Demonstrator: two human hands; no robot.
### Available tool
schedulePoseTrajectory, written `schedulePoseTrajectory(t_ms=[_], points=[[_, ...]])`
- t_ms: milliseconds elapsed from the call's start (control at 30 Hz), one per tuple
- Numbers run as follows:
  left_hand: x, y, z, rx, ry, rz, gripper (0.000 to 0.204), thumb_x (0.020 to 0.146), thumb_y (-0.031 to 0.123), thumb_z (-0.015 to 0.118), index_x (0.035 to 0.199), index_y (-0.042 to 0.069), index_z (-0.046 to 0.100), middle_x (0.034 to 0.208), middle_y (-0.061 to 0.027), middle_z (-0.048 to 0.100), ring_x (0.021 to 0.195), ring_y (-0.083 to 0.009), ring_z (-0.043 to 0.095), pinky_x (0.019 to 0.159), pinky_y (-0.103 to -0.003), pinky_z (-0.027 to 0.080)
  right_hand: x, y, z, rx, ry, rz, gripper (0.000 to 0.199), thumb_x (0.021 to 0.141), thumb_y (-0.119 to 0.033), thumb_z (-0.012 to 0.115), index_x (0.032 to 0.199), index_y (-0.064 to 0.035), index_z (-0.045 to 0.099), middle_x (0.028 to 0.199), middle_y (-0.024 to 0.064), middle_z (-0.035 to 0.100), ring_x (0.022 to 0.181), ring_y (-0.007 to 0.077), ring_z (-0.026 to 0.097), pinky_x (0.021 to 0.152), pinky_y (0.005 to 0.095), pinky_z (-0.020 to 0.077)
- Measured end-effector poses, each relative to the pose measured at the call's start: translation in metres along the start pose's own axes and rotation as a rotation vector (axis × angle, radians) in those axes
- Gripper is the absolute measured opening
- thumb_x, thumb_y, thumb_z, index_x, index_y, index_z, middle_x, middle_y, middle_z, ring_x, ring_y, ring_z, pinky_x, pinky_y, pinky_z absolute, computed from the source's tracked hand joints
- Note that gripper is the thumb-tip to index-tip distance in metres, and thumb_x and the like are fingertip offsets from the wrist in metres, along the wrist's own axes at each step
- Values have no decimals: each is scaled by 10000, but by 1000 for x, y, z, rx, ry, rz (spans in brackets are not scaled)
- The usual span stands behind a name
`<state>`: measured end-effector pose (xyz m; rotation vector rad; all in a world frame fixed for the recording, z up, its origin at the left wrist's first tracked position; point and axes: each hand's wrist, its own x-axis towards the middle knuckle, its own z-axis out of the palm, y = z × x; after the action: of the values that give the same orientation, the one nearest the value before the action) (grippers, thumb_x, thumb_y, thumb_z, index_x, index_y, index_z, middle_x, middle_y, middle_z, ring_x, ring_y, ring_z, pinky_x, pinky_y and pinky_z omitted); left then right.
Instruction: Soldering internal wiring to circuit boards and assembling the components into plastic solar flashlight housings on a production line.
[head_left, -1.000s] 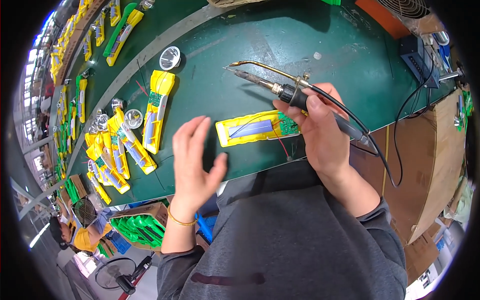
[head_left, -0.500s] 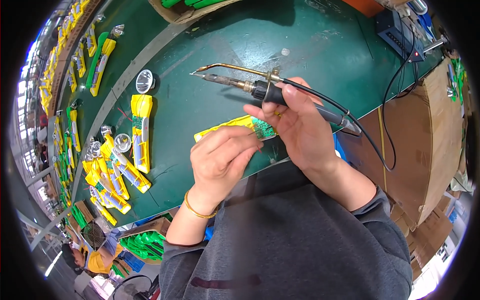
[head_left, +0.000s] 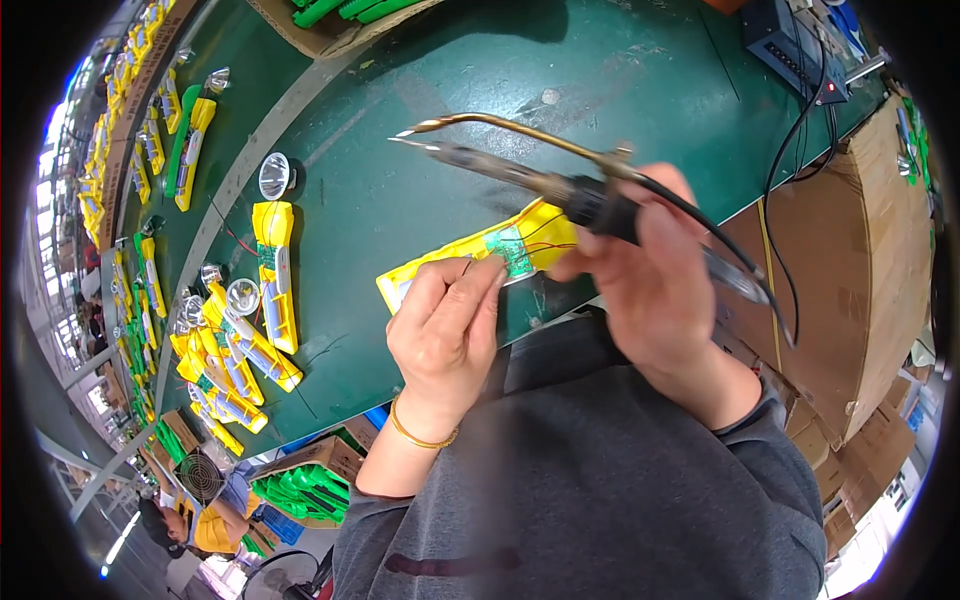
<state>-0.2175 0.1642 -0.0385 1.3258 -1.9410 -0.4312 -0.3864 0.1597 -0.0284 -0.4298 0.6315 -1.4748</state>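
Observation:
A soldering iron (head_left: 490,166) with a curved brass feed tube is gripped in my right hand (head_left: 660,290), its tip pointing left above the table; motion blurs the hand and handle. Below it lies a yellow plastic flashlight housing (head_left: 546,215) with a small green circuit board (head_left: 510,250). Thin red and dark wires (head_left: 545,247) run from the board over the housing. At the board's near left edge, my left hand (head_left: 440,325) pinches what looks like a thin dark wire, mostly hidden by the fingers. The iron's tip is apart from the board.
Several yellow flashlight housings with reflectors (head_left: 240,355) lie piled at left. A loose reflector (head_left: 276,176) is behind them. A cardboard box (head_left: 335,35) of green parts stands at the back, a blue soldering station (head_left: 790,55) at far right. Another person (head_left: 205,520) is at lower left.
My right hand has drawn the soldering iron rightward and nearer. The housing now lies more exposed, its red wire stretching right across it. My left hand stays pinched by the board.

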Motion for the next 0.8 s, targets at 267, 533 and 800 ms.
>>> schedulePoseTrajectory(t_ms=[267,533,800], points=[[0,6,-1,-5,-43,-111,170,715,-40,710,870,25,682,730,-77,583,594,-189,574,535,-280,464,-41,-33,-35,-473,81,-115,241,854,-119,578,1013,9,450,844,133,611,687,163,615,654,288,504],[0,3,-2,-60,-26,-121,98,730,-50,709,802,1,669,709,-50,567,580,-111,524,519,-222,417,-58,-29,-49,-857,37,23,286,839,-197,622,950,-4,443,885,139,569,696,154,594,633,285,503],[5,12,-2,-1,-92,-198,63,732,-53,681,777,-16,657,738,-45,544,550,-81,527,480,-196,416,-59,-27,-54,-949,-32,17,216,826,-102,626,940,-5,471,914,110,533,731,152,590,643,274,507]])
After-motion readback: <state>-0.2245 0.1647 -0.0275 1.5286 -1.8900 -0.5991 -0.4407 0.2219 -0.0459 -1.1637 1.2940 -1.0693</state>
